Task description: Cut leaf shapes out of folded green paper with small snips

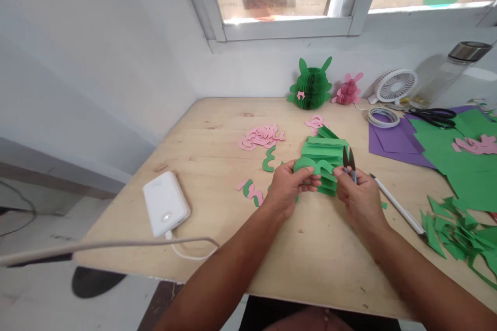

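Note:
My left hand (291, 181) pinches a curved green paper cutout (305, 164) between thumb and fingers. The cutout's far end meets the fingertips of my right hand (357, 189), which is closed around a small pair of scissors (349, 159). Their dark blades point away from me, slightly apart. Just beyond both hands lie folded green paper strips (324, 147), partly covered by the cutout and my fingers. Left of my left hand are a curvy green cutout (267, 159), pink and green wavy pieces (250, 191) and a heap of pink cutouts (261, 137).
A white power bank (166, 202) with a cable sits at left. Green and pink paper figures (310, 88) stand by the wall, near a small fan (396, 85) and a bottle (446, 75). Rightward are black scissors (433, 115), a white pen (398, 204), and green scraps (458, 232).

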